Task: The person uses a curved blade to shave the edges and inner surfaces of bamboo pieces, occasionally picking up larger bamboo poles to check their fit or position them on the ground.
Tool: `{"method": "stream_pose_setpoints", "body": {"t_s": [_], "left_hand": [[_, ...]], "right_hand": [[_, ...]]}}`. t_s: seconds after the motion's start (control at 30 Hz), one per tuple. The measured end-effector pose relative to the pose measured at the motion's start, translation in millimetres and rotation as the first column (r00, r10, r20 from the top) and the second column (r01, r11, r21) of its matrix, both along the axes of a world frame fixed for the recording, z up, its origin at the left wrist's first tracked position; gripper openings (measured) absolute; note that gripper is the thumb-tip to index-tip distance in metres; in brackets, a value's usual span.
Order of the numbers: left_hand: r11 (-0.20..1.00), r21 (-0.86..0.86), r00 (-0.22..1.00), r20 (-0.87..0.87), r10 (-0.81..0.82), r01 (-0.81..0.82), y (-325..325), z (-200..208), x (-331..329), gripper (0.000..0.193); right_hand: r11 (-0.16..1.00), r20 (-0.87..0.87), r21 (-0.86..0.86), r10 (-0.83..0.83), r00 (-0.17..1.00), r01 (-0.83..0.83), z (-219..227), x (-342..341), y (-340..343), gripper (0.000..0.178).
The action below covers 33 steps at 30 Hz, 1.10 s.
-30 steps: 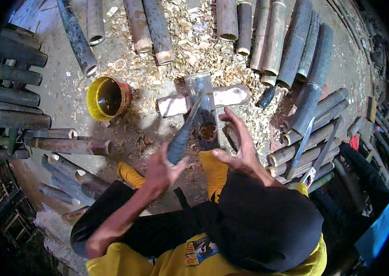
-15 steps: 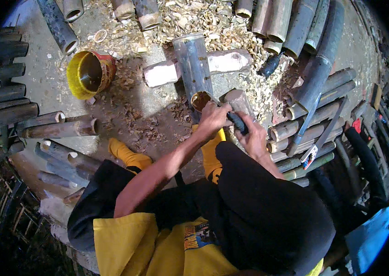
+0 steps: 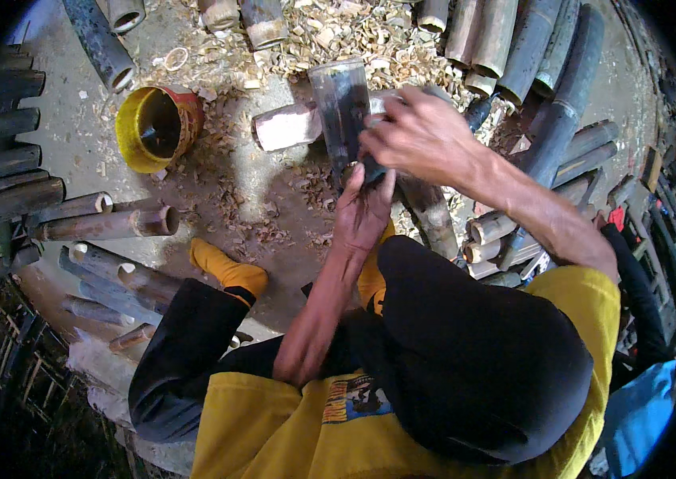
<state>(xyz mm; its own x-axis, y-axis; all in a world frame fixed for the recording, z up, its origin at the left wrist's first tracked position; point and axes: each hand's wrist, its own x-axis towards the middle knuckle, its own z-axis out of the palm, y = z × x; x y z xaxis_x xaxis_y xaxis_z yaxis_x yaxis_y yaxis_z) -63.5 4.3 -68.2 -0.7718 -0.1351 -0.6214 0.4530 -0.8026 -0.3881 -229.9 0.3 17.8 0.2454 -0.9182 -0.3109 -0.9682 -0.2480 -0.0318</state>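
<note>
A dark bamboo tube [image 3: 339, 104] lies across a pale wooden block [image 3: 286, 128], its near end toward me. My left hand [image 3: 362, 211] closes round that near end, thumb on the left and fingers on the right, covering the mouth. Something black shows between its fingers, mostly hidden. My right hand [image 3: 426, 140] is bent over the tube's right side with curled fingers, blurred by motion. Whatever it grips cannot be made out. Just right of my left hand stands a thick brownish cylinder [image 3: 431, 215], its upper end hidden by my right arm.
A yellow-and-red bucket [image 3: 134, 136] stands at left with dark contents. Pale shavings [image 3: 330, 32] cover the far floor. Bamboo tubes are stacked at left [image 3: 10, 195] and right [image 3: 553, 120]. My yellow-covered foot [image 3: 230, 267] is below the bucket. Blue cloth [image 3: 645, 407] is at lower right.
My right hand has left the black handle by the tube's mouth and swung up over the tube's right side. My left hand has turned upright at the near end. The tube has shifted slightly.
</note>
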Motion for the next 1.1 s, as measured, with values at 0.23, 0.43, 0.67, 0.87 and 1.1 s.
{"method": "stream_pose_setpoints", "body": {"t_s": [0.23,0.43,0.67,0.87,1.1], "left_hand": [[0.148,-0.618,0.508,0.461,-0.728,0.772,-11,-1,-12,0.029],[0.914,-0.203,0.929,-0.045,-0.367,0.351,-16,10,7,0.03],[0.929,0.355,0.918,-0.326,0.224,-0.101,30,-13,-19,0.035],[0.982,0.119,0.913,0.367,-0.179,0.144,29,14,-38,0.025],[0.273,-0.13,0.302,0.464,-0.833,0.953,-9,9,5,0.022]], "right_hand": [[0.384,0.211,0.41,-0.922,0.324,0.827,-5,55,117,0.044],[0.93,0.0,-0.023,-0.366,0.931,0.366,17,17,47,0.017],[0.961,0.065,0.232,0.142,0.988,-0.153,-16,-40,8,0.022],[0.801,0.346,0.598,-0.227,0.91,-0.027,-44,-55,27,0.042],[0.496,0.369,0.769,-0.859,0.354,0.404,-53,49,136,0.038]]}}
